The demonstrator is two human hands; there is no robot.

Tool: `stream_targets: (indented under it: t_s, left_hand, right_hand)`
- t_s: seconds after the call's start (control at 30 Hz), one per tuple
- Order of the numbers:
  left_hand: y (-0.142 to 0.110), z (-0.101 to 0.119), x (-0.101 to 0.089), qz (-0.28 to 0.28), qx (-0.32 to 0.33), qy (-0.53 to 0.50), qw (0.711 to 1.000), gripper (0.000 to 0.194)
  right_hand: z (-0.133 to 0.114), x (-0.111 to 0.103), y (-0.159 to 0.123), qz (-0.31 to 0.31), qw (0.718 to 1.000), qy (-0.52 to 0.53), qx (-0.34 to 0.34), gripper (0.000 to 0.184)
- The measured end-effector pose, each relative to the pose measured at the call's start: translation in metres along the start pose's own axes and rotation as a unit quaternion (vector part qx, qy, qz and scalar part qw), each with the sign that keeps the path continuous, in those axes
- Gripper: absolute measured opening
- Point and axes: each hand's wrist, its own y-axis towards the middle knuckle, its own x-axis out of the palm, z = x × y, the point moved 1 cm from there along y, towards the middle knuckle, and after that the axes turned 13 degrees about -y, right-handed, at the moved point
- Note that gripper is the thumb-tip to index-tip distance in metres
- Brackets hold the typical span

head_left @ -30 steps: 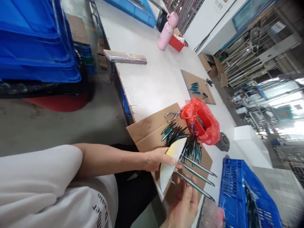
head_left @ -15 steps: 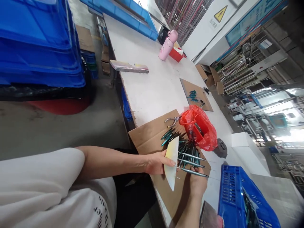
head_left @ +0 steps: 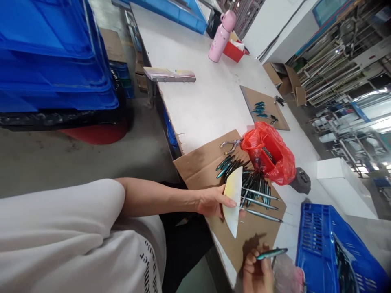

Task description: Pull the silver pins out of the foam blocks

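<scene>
My left hand grips a white and yellow half-moon block, thumb across its face. Three slender teal lure-shaped pieces stick out from the block's right edge on thin wires. Lower down, my right hand pinches one slender teal lure-shaped piece, clear of the block. Beneath the block, a pile of similar dark teal pieces lies on a cardboard sheet. Pliers rest at the pile's far side, beside a red plastic bag lining an open container.
A blue crate with dark teal pieces stands at the right, near a dark lump and a white box. Farther back are a second board with teal pieces, a long block and a pink bottle. Blue bins are stacked left.
My right hand has moved from beside the mounted pieces down toward the near edge, now showing one teal piece in its fingers. My left hand keeps the block. The camera view has shifted slightly.
</scene>
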Motion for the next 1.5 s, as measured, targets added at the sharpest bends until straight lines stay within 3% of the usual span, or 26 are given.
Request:
stream_targets:
  t_s: [0.1, 0.27, 0.4, 0.57, 1.2, 1.5]
  left_hand:
    - [0.001, -0.001, -0.001, 0.002, 0.004, -0.001, 1.000, 0.044]
    - [0.000, 0.000, -0.001, -0.002, -0.015, 0.008, 1.000, 0.037]
    - [-0.001, 0.000, 0.001, 0.001, -0.026, 0.027, 0.999, 0.032]
    - [-0.001, 0.000, 0.001, 0.003, -0.038, 0.030, 0.999, 0.037]
    - [-0.002, -0.002, 0.002, 0.009, -0.025, 0.045, 0.999, 0.040]
    - [-0.002, -0.003, 0.002, -0.005, -0.020, 0.049, 0.999, 0.054]
  right_hand:
    - [-0.002, 0.030, -0.021, 0.004, 0.994, 0.094, 0.053, 0.028]
    - [-0.010, 0.060, -0.030, 0.039, 0.994, 0.096, 0.033, 0.025]
    - [-0.012, 0.062, -0.028, 0.083, 0.992, 0.084, 0.040, 0.033]
    - [-0.012, 0.066, -0.028, 0.102, 0.991, 0.083, 0.036, 0.030]
    - [-0.015, 0.076, -0.036, 0.081, 0.993, 0.085, 0.001, 0.026]
    - [-0.022, 0.102, -0.047, 0.072, 0.988, 0.130, -0.040, 0.017]
